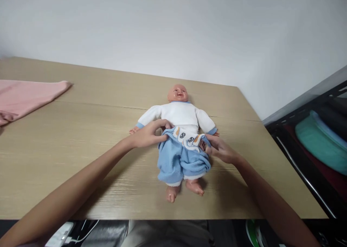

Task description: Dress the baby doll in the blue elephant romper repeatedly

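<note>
Forearms [81, 182] extend from camera side, one either side of doll [177, 93]. Doll face-up on surface [108, 128], bare feet [194, 186] toward camera. Left hand [149, 134] pinching waistband [187, 138] of blue pants [170, 160] at doll's hip; right hand [223, 151] clamped on same waistband, opposite hip. Hands apart from each other, doll's waist between. White top [179, 113] on doll's torso. Pink cloth [27, 97] well left of doll, teal item [318, 144] well right.

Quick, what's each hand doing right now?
Left hand: closed, holding the blue pants near the top, on its side.
Right hand: closed, holding the same pants on the other side.
</note>
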`<state>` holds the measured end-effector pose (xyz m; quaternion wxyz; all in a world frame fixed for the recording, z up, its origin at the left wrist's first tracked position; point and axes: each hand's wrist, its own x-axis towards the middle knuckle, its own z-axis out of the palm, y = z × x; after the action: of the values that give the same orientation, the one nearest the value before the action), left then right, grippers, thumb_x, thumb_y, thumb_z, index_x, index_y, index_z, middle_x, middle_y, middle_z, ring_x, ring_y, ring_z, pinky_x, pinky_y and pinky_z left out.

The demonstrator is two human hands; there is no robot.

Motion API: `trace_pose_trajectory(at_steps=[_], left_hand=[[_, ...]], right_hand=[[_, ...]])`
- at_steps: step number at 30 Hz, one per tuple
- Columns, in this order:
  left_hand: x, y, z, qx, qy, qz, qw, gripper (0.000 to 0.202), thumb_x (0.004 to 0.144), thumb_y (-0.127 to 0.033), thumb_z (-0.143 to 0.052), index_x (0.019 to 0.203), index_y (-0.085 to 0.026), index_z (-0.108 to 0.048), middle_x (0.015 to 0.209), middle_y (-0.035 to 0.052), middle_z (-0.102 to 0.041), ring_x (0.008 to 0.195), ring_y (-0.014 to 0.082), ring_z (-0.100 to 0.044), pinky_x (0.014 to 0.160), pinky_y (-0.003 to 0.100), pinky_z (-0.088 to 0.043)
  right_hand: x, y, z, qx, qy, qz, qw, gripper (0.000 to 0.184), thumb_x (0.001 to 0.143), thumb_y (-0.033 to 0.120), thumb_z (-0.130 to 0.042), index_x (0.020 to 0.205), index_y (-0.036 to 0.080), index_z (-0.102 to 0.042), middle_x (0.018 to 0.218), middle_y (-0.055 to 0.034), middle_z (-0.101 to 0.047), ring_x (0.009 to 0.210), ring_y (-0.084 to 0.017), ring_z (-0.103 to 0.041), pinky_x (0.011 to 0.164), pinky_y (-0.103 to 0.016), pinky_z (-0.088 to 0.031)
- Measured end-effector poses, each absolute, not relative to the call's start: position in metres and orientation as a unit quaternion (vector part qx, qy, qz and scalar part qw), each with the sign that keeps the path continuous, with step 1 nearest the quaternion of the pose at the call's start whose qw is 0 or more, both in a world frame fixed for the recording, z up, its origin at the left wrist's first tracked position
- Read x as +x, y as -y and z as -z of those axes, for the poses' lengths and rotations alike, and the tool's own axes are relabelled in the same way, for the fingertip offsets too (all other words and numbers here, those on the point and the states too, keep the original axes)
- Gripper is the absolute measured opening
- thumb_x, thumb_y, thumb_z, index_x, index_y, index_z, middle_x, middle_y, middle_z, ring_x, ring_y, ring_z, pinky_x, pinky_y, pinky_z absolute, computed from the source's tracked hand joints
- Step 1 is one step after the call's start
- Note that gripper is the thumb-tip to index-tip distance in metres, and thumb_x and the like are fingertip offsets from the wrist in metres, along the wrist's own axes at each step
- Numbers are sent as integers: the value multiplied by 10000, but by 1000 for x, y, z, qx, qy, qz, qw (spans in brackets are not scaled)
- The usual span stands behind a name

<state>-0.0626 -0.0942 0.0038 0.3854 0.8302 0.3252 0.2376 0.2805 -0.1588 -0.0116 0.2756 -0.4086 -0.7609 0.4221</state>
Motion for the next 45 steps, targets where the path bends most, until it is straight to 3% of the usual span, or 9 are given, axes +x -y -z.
trace_pose_trajectory(at_steps=[6,11,16,22,25,29,35,42,45], left_hand=[[-60,96,26,778,-329,-317,431,320,1046,-514,-621,1071,-195,-620,1118,69,-694,1058,240,-642,979,361,-522],[-54,92,44,683,-361,-372,515,423,1083,-615,-588,1209,-213,-551,974,-5,-603,830,166,-557,789,289,-475],[-54,104,45,711,-378,-356,474,376,1069,-578,-614,1152,-212,-635,1151,59,-665,1102,252,-633,1014,381,-513],[-52,116,46,749,-405,-403,337,293,1064,-521,-624,1078,-228,-618,1435,116,-613,1419,305,-533,1285,470,-369],[-53,111,51,720,-401,-401,400,304,1103,-531,-589,1110,-228,-597,1255,70,-674,1199,254,-611,1121,394,-470],[-57,97,57,650,-409,-438,468,372,1074,-579,-651,1032,-221,-558,935,-15,-580,887,187,-537,860,307,-458],[-57,82,61,575,-399,-465,542,500,933,-634,-818,1137,-198,-683,1022,24,-701,954,219,-617,879,319,-476],[-54,75,56,582,-356,-402,610,489,934,-665,-820,1059,-197,-749,1020,33,-731,942,229,-649,874,334,-494],[-57,72,61,577,-355,-390,623,462,945,-642,-824,1041,-196,-750,1019,33,-727,914,208,-645,842,315,-484]], right_hand=[[266,157,16,-479,733,-353,331,417,989,608,-738,840,243,-605,755,32,-542,707,-163,-493,707,-280,-504],[251,129,38,-487,613,-438,442,498,940,747,-711,994,254,-666,947,-12,-695,908,-215,-657,873,-321,-589],[263,131,43,-483,676,-396,391,421,977,652,-742,1028,237,-693,961,-12,-674,907,-207,-637,864,-312,-577],[278,137,38,-492,726,-313,364,429,970,655,-756,951,229,-714,1012,-45,-700,1015,-252,-658,1003,-384,-562],[273,135,41,-474,719,-311,403,427,968,656,-761,981,230,-735,1141,-67,-710,1149,-266,-665,1113,-405,-533],[255,126,55,-488,583,-445,474,488,958,704,-763,1141,254,-716,1095,-24,-736,1056,-216,-696,1026,-344,-593],[243,114,63,-467,480,-552,496,541,873,673,-877,1221,279,-747,1225,-27,-809,1110,-244,-751,1062,-363,-607],[260,103,30,-478,604,-542,337,425,804,639,-946,939,247,-850,1015,-24,-841,1003,-298,-762,951,-404,-620],[256,98,30,-429,541,-607,392,471,806,629,-941,1111,281,-851,1145,-24,-858,1166,-320,-768,1100,-442,-601]])
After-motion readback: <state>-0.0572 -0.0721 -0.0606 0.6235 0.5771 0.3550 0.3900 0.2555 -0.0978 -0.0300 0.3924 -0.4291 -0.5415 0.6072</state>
